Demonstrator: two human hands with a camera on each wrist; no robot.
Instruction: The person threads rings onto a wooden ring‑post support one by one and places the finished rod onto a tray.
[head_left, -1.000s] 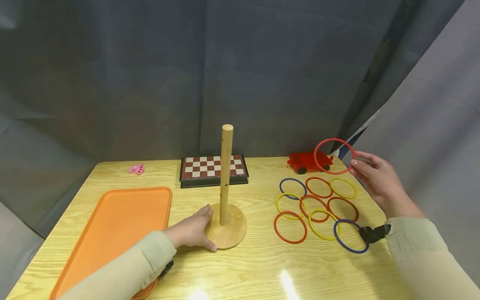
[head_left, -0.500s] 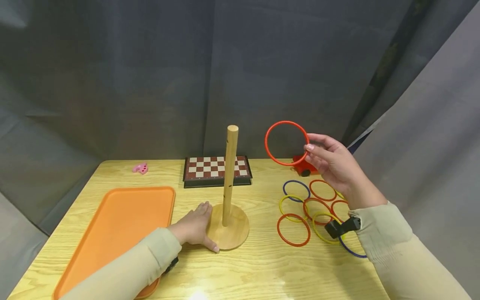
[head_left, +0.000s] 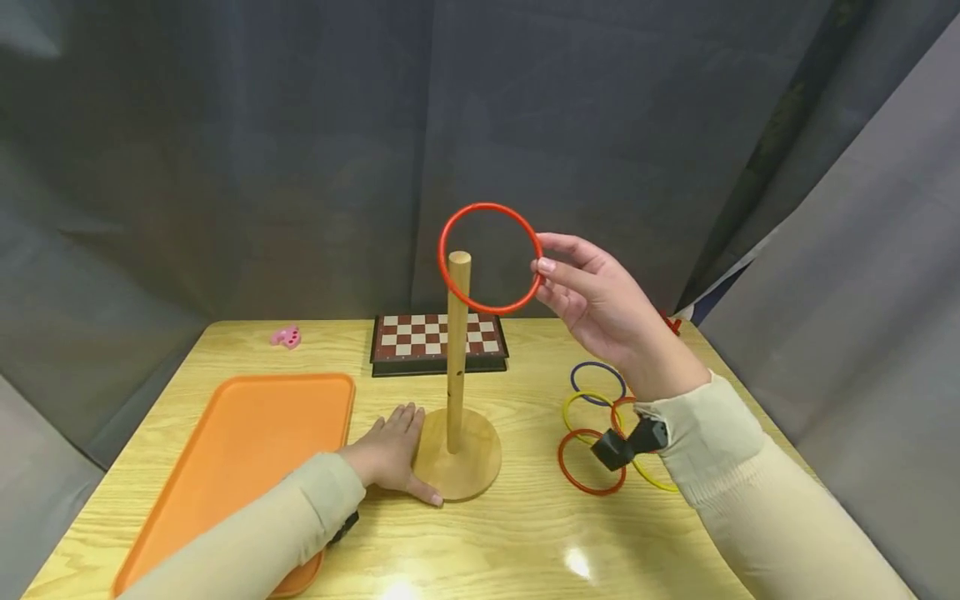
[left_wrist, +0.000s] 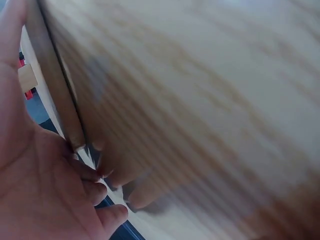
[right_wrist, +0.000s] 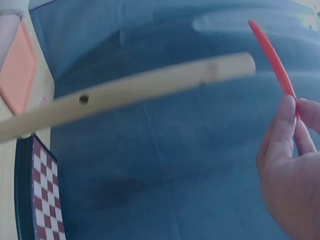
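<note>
A wooden peg stand (head_left: 456,350) rises from a round base (head_left: 465,467) in the middle of the table. My left hand (head_left: 393,454) lies flat against the base's left edge, fingers straight; in the left wrist view my left hand (left_wrist: 45,190) touches the base rim (left_wrist: 55,85). My right hand (head_left: 592,296) pinches a red ring (head_left: 491,257) in the air, level with the peg's top. The right wrist view shows the peg (right_wrist: 125,95), the red ring (right_wrist: 272,55) and my fingers (right_wrist: 282,135) on it.
An orange tray (head_left: 240,458) lies at the left. A folded chessboard (head_left: 438,340) sits behind the peg, a small pink piece (head_left: 287,337) at the far left. Several loose coloured rings (head_left: 592,417) lie on the right, partly hidden by my right forearm. A grey curtain surrounds the table.
My right hand has carried the red ring up and to the left, from above the loose rings to the top of the peg. The left hand has stayed at the base.
</note>
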